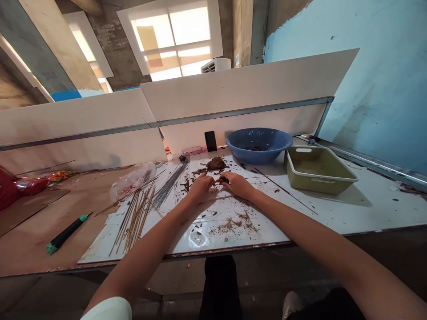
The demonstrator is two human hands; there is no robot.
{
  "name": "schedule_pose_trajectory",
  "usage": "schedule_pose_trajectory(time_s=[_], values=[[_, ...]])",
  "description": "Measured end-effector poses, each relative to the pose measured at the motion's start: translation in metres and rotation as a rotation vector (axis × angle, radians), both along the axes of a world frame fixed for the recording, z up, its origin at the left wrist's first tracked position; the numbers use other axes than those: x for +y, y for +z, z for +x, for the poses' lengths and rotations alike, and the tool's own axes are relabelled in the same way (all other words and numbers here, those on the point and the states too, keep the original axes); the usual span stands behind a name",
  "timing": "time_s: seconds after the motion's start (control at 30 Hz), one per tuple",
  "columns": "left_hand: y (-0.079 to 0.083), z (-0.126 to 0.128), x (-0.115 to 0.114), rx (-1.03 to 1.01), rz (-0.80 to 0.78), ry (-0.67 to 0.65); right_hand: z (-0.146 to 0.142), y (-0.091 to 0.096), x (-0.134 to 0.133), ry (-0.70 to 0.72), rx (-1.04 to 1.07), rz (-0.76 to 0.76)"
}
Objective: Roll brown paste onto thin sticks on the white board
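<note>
My left hand (201,185) and my right hand (236,184) are close together over the white board (213,222), fingers pinched toward each other. A small dark brown lump (225,179) shows at the fingertips of my right hand. The left fingertips are closed close beside it, and what they hold is too small to make out. Just beyond both hands sits a clump of moist brown material (216,163). Dark elongated bits (187,183) lie scattered to its left, and brown crumbs (238,223) are spread nearer the table edge.
Thin brown sticks (135,218) and grey wires (170,184) lie at left, near a clear plastic bag (130,181) and a screwdriver-like tool (68,233). A phone (210,141) leans at the back. A blue basin (258,149) and green tub (316,173) stand right.
</note>
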State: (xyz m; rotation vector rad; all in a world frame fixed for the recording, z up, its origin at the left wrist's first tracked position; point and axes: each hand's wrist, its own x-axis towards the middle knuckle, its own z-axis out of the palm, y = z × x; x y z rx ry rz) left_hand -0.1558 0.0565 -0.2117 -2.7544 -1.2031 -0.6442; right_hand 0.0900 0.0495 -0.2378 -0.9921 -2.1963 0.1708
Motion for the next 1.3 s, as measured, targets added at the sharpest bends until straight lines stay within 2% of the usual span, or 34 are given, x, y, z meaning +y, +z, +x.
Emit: schedule_pose_trajectory(time_s=[0.23,0.37,0.47,0.53,0.6,0.7,0.83,1.0,1.2,1.3], values=[[-0.003,-0.002,0.0,-0.051,0.032,0.03,0.0,0.001,-0.001,-0.015,-0.047,0.018],[-0.004,-0.005,0.001,-0.1,0.033,0.062,-0.001,-0.001,0.001,-0.028,0.028,-0.019],[-0.006,-0.008,0.004,-0.117,0.037,0.098,0.002,-0.002,0.006,-0.226,0.197,-0.061],[-0.008,-0.01,0.007,-0.119,0.036,0.109,0.006,-0.001,0.01,-0.33,0.223,-0.009],[-0.01,-0.011,0.009,-0.122,0.038,0.109,0.01,0.0,0.012,-0.284,0.129,0.057],[-0.011,-0.011,0.01,-0.142,0.059,0.097,0.012,0.001,0.01,-0.122,-0.031,0.068],[-0.011,-0.007,0.006,-0.137,0.095,0.005,0.003,0.0,0.003,-0.009,-0.053,0.063],[-0.011,-0.003,0.002,-0.13,0.101,-0.025,-0.003,-0.001,-0.001,0.02,0.054,0.041],[-0.005,-0.009,0.003,-0.167,0.081,0.09,0.006,0.001,0.003,-0.015,0.057,0.034],[0.0,-0.01,0.0,-0.117,0.068,0.106,0.008,0.001,0.004,-0.007,0.02,0.013]])
